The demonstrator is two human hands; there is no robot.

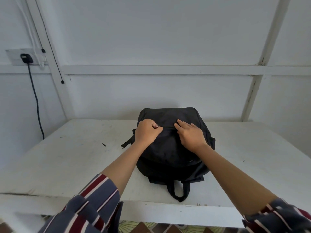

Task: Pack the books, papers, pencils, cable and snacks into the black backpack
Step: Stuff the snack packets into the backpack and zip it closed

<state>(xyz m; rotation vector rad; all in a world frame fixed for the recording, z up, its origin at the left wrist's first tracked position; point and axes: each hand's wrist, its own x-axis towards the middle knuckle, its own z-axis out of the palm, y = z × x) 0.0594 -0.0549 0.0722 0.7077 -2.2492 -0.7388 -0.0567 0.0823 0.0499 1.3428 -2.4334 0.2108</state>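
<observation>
While the black backpack point(170, 148) lies flat on the white table point(67, 157), its carry loop toward the person, both hands rest on its upper face. The left hand point(147, 132) is curled, pinching at the zipper line; the right hand point(191, 135) lies beside it, fingers straight, pressing the fabric.

Hidden and cut off around the backpack

The left hand point(146, 132) is covering whatever its curled fingers are pinching on the backpack point(170, 148), so that thing is staying unreadable; the bag's inside is not showing. Both striped sleeves point(90, 207) are running off the bottom edge, and the dark cable point(36, 101) is dropping behind the table point(67, 165).
</observation>
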